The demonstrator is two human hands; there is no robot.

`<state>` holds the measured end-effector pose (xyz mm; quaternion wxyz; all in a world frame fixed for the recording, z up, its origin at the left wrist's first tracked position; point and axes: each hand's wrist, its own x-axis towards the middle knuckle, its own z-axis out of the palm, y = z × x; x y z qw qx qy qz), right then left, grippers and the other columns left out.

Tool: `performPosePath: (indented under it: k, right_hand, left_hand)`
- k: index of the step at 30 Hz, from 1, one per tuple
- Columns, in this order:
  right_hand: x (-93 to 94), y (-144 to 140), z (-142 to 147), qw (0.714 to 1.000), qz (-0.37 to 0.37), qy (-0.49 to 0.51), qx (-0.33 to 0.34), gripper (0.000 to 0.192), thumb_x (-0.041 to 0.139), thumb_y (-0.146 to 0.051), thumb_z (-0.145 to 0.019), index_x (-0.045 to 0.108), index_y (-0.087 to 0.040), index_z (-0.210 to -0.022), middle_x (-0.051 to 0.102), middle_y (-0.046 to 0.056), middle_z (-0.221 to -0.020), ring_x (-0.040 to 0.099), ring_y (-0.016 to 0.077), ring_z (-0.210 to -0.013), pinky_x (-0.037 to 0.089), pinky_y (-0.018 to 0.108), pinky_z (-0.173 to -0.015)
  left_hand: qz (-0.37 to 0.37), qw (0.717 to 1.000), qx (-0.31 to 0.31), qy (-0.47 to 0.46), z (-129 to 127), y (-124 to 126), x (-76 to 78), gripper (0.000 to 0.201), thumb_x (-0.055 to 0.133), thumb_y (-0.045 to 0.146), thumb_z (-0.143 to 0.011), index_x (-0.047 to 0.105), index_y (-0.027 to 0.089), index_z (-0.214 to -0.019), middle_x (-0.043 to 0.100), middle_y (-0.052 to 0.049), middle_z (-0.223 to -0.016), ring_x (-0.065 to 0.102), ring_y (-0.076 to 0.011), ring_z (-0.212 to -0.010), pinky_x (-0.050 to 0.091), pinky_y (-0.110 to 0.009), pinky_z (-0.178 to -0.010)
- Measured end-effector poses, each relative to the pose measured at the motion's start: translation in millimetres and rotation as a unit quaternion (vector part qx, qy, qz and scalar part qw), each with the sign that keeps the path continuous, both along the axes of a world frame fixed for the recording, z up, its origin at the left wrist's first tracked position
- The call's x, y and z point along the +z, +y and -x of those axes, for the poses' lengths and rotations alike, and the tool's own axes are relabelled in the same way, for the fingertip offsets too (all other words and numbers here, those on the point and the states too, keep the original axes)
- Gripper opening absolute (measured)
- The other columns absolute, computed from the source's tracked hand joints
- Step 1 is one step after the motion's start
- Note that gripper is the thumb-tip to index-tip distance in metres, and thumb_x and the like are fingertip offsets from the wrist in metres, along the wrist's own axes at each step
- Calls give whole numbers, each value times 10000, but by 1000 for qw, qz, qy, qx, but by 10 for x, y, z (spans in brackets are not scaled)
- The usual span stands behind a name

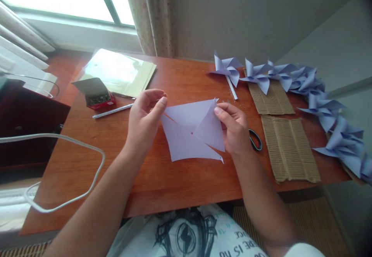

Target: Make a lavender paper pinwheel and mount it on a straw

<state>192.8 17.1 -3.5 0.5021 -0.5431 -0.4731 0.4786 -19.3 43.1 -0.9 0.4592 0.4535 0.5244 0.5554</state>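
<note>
Both hands pinch the cut lilac paper square point(192, 133): left hand point(145, 117), right hand point(235, 127), one flap folded in, three left; finished pinwheels point(316, 94) beyond the right hand.

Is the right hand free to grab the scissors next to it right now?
Probably not at once: the right hand is pinching the cut paper square, and it covers most of the scissors. Nothing else blocks them.
</note>
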Motion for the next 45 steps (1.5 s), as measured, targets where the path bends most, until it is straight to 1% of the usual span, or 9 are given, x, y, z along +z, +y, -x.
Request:
performPosePath:
  k: [6,10,16,22,30,33,39,43,45]
  right_hand:
    - [27,9,4,998,-18,43,-51,156,667,-417,-828,670,-263,-852,698,2,-804,653,181,-714,537,299,-645]
    - [26,10,9,997,-27,34,-69,154,663,-410,-833,679,-259,-861,713,12,-833,666,188,-734,556,314,-665]
    - [-39,45,8,992,-68,86,-60,78,704,-337,-857,701,-259,-861,708,-13,-798,655,156,-718,538,294,-696]
    - [-35,68,25,989,-24,130,-60,79,759,-324,-824,734,-250,-836,699,-29,-740,633,133,-684,509,265,-673]
    - [-77,99,-16,994,-5,101,-48,106,756,-344,-821,734,-242,-839,697,-28,-740,628,133,-690,514,263,-669]
    - [-107,118,-67,997,-12,52,-47,131,734,-352,-843,727,-236,-903,719,-10,-807,634,140,-718,500,261,-647]
    - [-108,140,-222,976,-140,-97,-137,190,700,-332,-894,715,-257,-1068,726,35,-1034,668,182,-952,519,317,-794]
    - [-43,90,-195,972,-169,-143,-85,153,677,-317,-921,714,-267,-1061,733,36,-1027,685,196,-952,530,340,-791]
    - [7,57,-136,967,-185,-173,-28,144,674,-292,-924,713,-268,-1061,734,35,-1034,688,203,-972,538,356,-823]
  left_hand:
    - [126,975,-68,-169,-32,-10,0,302,815,337,-767,709,192,-1009,706,-38,-922,628,-134,-744,489,-233,-643]
    - [149,960,-116,-205,-84,-45,-15,228,831,319,-754,714,183,-894,706,-28,-834,633,-141,-693,513,-256,-645]
    - [123,969,-79,-200,-113,-54,-26,185,826,307,-768,707,173,-812,692,-14,-755,615,-132,-644,509,-246,-613]
    - [111,971,-50,-208,-113,-54,13,169,821,279,-752,705,160,-782,689,-15,-738,603,-120,-635,502,-211,-585]
    - [104,979,-35,-173,-118,-67,36,205,832,293,-731,680,158,-764,678,-12,-725,586,-120,-616,473,-205,-554]
    - [92,984,-41,-146,-104,-70,19,210,823,297,-740,664,161,-760,647,1,-695,559,-114,-588,442,-207,-530]
    - [40,996,-72,20,-89,-79,-25,231,766,341,-799,626,174,-721,560,25,-626,474,-106,-548,336,-211,-476]
    - [4,985,-121,123,-113,-92,-54,298,731,324,-823,546,179,-641,458,45,-571,398,-94,-532,275,-217,-467]
    - [-3,974,-163,156,-126,-105,-64,252,712,328,-846,590,175,-688,505,36,-598,432,-102,-559,301,-221,-486]
